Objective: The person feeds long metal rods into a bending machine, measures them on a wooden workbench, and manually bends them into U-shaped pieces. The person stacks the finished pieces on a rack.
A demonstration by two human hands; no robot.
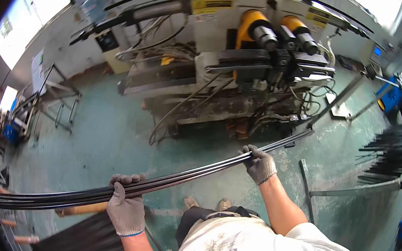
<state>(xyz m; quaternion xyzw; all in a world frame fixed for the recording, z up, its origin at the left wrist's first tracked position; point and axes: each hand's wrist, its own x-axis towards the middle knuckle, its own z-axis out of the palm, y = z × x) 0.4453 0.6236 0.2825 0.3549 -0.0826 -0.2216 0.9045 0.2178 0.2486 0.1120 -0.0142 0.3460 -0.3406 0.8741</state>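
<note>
A bundle of long, thin, dark metal rods (195, 171) stretches across in front of my body, its right end higher in the picture than its left. My left hand (128, 206), in a grey-white knitted glove, is closed round the bundle left of centre, the thumb lying over the rods. Farther along to the right, my right hand (258, 165), gloved the same way, grips the rods with the fingers wrapped over them. The rods run on past both hands, and the left end fades into the dark rim of the picture.
Ahead stands a large machine (208, 30) with two orange cylinders, hanging cables and black bars. At right, a metal rack (362, 191) carries many dark rods (390, 153). More dark rods (82, 239) lie low at left. A metal frame (61, 107) stands far left on the green floor (103, 138).
</note>
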